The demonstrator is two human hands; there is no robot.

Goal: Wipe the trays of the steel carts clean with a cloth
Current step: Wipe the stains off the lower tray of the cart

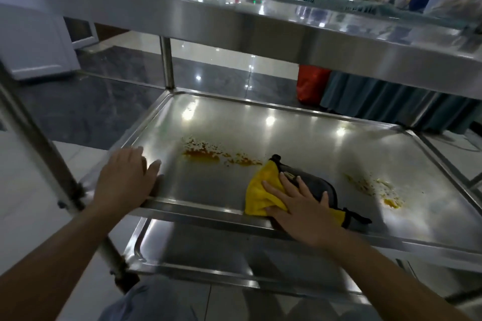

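A steel cart has three trays. On the middle tray lie two orange food stains: one left of centre, another at the right. A yellow and dark grey cloth lies near the tray's front edge. My right hand presses flat on the cloth with fingers spread. My left hand grips the tray's front left corner. The top tray overhangs above, and the bottom tray shows below.
An upright steel post stands at the cart's far left corner, another at the near left. A red bag and teal draped tables stand beyond the cart. People are in the background hall.
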